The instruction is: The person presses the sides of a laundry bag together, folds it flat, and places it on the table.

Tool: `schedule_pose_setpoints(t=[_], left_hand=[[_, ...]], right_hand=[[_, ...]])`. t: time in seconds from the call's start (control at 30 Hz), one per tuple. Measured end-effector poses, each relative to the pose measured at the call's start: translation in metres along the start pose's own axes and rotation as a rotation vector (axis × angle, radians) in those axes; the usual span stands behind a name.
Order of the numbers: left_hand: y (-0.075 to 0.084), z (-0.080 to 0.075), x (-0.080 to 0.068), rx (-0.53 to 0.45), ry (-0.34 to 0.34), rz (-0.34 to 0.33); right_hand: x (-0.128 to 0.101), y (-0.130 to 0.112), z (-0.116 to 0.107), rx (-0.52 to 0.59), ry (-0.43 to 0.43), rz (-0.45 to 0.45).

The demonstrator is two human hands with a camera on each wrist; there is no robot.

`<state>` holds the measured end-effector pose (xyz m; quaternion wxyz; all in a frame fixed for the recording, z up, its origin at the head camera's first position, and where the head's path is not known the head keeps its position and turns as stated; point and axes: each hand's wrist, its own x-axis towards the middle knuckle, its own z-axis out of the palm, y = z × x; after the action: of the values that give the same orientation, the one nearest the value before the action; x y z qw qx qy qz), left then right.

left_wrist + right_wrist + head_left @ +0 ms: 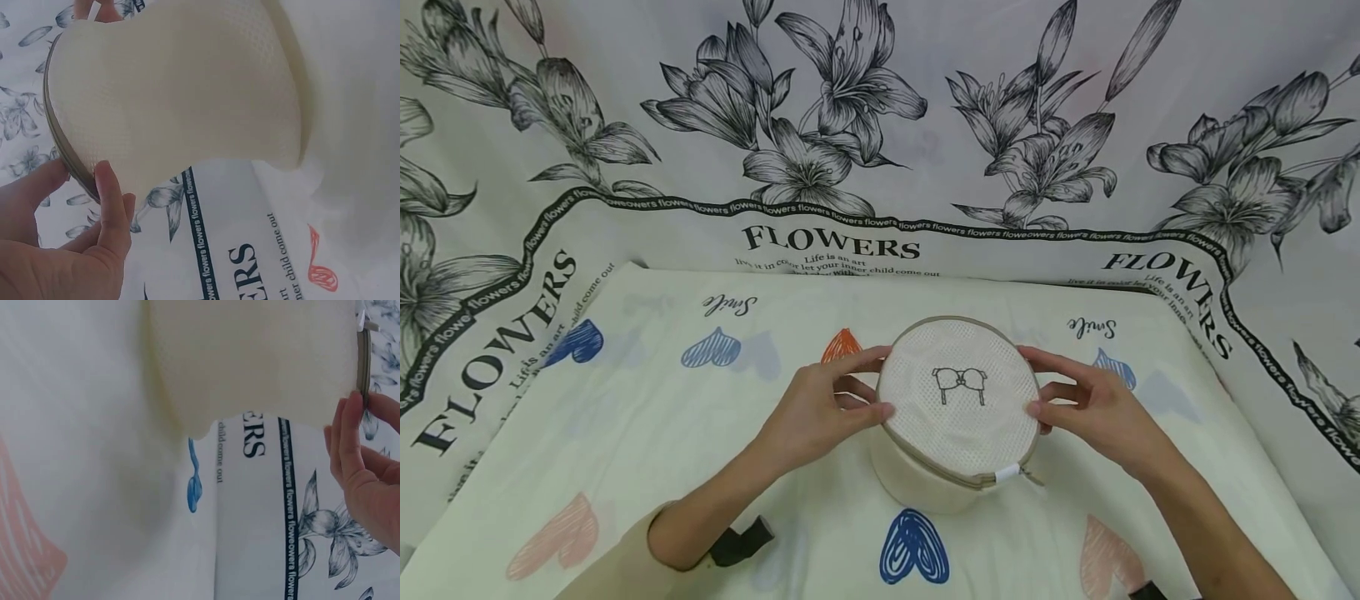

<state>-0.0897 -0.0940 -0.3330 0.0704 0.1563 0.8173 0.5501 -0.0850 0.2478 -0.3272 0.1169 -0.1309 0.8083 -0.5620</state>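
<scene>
A round cream mesh laundry pouch [958, 412] with a beige zip rim and a small bow drawing on its lid stands upright on a cream cloth with hearts [662, 450]. My left hand [827, 408] pinches its left rim between thumb and fingers. My right hand [1086, 400] pinches the right rim the same way. The white zip pull [1007, 473] sits at the front right. In the left wrist view the pouch's mesh side [181, 87] fills the top, with my thumb [111, 206] on its rim. In the right wrist view my fingers [350, 444] touch the rim beside the pouch [250, 356].
A white sheet printed with black lilies and "FLOWERS" lettering [831, 237] lies under and behind the heart cloth. A black wrist strap [741, 540] shows on my left forearm. The heart cloth's edges run at the left and right.
</scene>
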Motion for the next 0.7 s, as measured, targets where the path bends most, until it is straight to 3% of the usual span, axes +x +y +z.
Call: schedule_pose_setpoints(t=[0.17,0.27,0.7], left_hand=[[-0.004,-0.001,0.004,-0.090,-0.003,-0.076],[-0.005,0.000,0.005,-0.132,-0.013,-0.089],[-0.008,0.001,0.007,-0.120,-0.048,-0.128]], right_hand=[[0.000,0.002,0.005,-0.005,0.025,0.023],[0.000,0.005,0.007,-0.001,0.033,0.015],[0.003,0.015,0.014,0.036,0.011,0.025]])
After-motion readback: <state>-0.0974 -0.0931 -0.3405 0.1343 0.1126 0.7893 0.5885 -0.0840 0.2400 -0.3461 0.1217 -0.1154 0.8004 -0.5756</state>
